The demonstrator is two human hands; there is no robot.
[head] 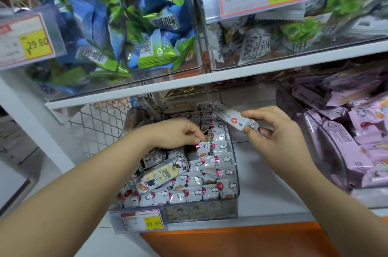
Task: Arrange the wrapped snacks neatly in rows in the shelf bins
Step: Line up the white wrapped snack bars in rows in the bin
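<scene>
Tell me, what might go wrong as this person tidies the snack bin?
1. The right hand pinches a bar by one end, over the right wall of the bin; it could slip and fall outside.
2. The left hand seems to pinch a packet beside the tidy row; a nudge could topple its neighbours.
3. The jumbled pile on the left could slide into the gap there.

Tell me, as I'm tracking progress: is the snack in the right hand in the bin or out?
Out. The right hand pinches the snack in the air over the clear bin, above the rows.
</scene>
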